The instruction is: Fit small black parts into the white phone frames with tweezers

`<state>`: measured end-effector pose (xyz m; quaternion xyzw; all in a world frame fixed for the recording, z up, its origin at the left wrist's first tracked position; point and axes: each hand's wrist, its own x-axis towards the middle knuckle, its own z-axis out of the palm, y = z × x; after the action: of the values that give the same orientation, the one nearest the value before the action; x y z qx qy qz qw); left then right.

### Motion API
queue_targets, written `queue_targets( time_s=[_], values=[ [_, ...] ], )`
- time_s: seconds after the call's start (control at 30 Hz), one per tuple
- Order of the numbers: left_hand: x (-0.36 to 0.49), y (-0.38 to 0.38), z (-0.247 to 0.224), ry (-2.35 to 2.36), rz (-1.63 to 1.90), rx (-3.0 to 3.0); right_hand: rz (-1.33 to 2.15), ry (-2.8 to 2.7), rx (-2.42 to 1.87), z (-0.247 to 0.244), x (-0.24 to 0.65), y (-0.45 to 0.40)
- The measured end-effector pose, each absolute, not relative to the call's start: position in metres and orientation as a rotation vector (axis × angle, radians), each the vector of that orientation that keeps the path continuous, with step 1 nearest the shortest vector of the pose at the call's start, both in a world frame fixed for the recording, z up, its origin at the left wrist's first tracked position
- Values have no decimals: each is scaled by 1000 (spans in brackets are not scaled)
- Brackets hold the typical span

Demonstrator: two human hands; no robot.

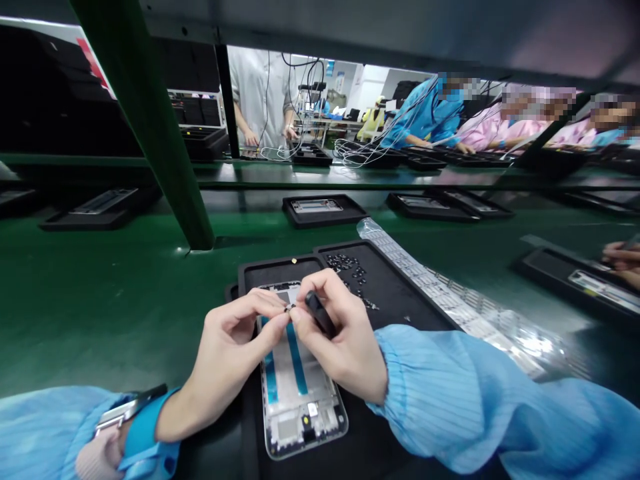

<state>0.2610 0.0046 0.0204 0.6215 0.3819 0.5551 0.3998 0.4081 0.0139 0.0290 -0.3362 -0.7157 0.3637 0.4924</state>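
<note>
My left hand (225,353) is closed in a pinch over the upper part of a phone frame (285,353). Thumb and forefinger meet on a tiny dark and metallic part (289,308), too small to name. The thumb and forefinger of my right hand (345,340) touch or nearly touch the same part. A black pen-shaped tool (320,313) is tucked in that hand; its far end is hidden. Two blue adhesive strips (297,360) run along the silver frame, which lies in a black tray (265,270). The frame's top is partly covered by my fingers.
Small black parts (345,263) lie scattered in a second black tray (395,287). Right of it stretches a clear plastic strip of parts (425,273). A black tray (325,210) stands farther back, left of it a green post (165,140). A co-worker's hand (623,257) is at far right.
</note>
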Motion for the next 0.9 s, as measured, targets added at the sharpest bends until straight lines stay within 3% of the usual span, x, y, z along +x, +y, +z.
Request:
queue_targets(
  time_s=[0.33,0.9],
  values=[
    [254,8,17,886,1492,1841,843,-1784,-771,34,412,20],
    [248,8,20,644,1584,2376,150,-1875,-524,22,411,14]
  ],
)
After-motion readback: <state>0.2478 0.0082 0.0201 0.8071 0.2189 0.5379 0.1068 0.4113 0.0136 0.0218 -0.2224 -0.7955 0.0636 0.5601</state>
